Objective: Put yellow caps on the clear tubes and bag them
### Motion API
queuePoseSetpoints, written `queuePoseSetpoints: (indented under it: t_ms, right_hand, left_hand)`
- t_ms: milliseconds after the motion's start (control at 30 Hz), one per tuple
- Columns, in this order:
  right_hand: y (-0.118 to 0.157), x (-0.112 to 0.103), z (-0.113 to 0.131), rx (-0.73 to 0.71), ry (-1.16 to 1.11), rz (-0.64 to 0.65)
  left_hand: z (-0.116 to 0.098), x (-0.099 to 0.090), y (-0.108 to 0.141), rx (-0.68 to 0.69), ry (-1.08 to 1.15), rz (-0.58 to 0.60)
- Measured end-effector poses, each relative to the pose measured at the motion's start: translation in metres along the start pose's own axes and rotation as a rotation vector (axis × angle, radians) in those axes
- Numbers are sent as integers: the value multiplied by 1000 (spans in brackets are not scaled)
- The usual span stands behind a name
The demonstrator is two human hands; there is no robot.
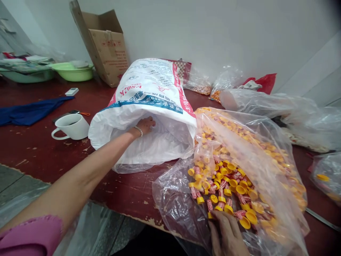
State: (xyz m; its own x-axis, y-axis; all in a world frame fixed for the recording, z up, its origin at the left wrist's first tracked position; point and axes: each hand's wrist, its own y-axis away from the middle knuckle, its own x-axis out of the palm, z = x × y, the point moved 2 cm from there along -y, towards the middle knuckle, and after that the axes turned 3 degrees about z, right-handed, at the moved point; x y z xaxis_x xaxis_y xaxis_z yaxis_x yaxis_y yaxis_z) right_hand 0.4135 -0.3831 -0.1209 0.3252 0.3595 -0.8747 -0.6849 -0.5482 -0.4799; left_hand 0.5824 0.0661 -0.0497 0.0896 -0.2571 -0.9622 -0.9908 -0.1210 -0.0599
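My left hand point(146, 126), with a beaded bracelet at the wrist, reaches into the mouth of a white printed woven sack point(151, 83). Its fingers look loosely bent and apart, and nothing shows in them; part of the hand is turned away. The sack lies on its side with a clear plastic liner point(133, 167) at the mouth. At the front right, my right hand point(228, 233) rests with outstretched fingers at the edge of a pile of small pieces with yellow caps and red-and-white stems point(221, 192). These pieces lie in a large open clear plastic bag point(176, 202).
A white mug point(76, 128) stands left of the sack, near a blue cloth point(32, 111). Behind are a cardboard box point(110, 57) and a green basin point(73, 73). Several plastic bags point(269, 101) lie along the wall. The dark red tabletop point(125, 193) has a chipped front edge.
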Motion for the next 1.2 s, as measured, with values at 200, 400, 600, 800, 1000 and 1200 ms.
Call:
queuePoseSetpoints:
  t_ms: [200, 400, 600, 800, 1000, 1200]
  right_hand:
    - [-18, -8, 19, 80, -34, -70]
    - [-36, -11, 34, 132, 4, -105]
    - [-31, -17, 29, 263, -223, -125]
    - [-25, -29, 24, 322, -349, -180]
    - [-21, -27, 25, 497, -569, -120]
    - [-20, -25, 36, 717, -907, -133]
  left_hand:
    - [-3, -2, 64, -9, 81, 6]
    - [-20, 6, 116, -60, 150, -5]
    - [-12, -1, 121, -181, 88, -47]
    - [11, -27, 130, -201, 26, -157]
    - [5, -32, 131, 165, -58, -17]
    - [2, -19, 109, 312, -58, 82]
